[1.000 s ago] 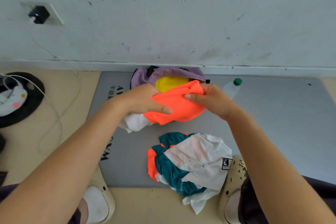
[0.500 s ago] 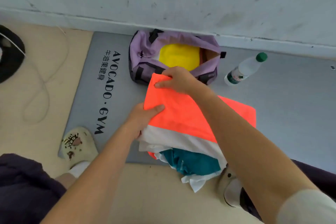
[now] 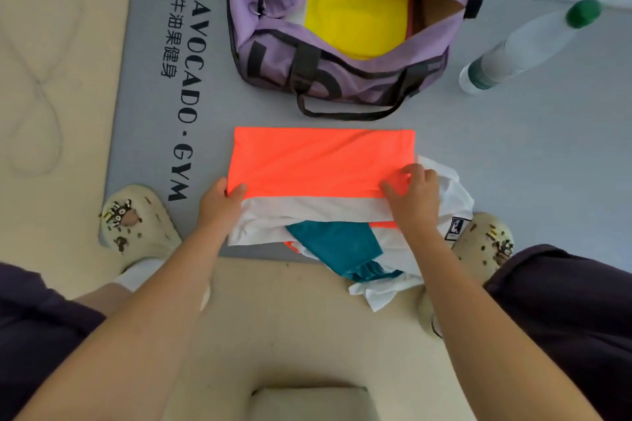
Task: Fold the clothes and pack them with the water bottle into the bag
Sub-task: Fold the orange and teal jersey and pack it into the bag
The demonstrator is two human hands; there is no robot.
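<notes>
An orange and white garment [image 3: 318,164] lies spread flat on the grey mat, on top of a crumpled teal and white garment [image 3: 345,246]. My left hand [image 3: 220,205] pinches its near left corner, thumb on the orange cloth. My right hand [image 3: 413,198] holds its right edge with curled fingers. Beyond it stands an open purple duffel bag [image 3: 273,20] with a folded yellow garment [image 3: 355,14] inside. A clear water bottle [image 3: 523,48] with a green cap lies to the bag's right.
The grey gym mat [image 3: 547,154] with black lettering runs up to the white wall base. My feet in cream clogs [image 3: 136,219] flank the clothes, the other clog [image 3: 485,239] at the right. A white cable [image 3: 37,85] loops on the beige floor at the left.
The orange garment came down from in front of the bag and now lies flat over the teal one. My hands moved to its near corners, and the view tilted downward.
</notes>
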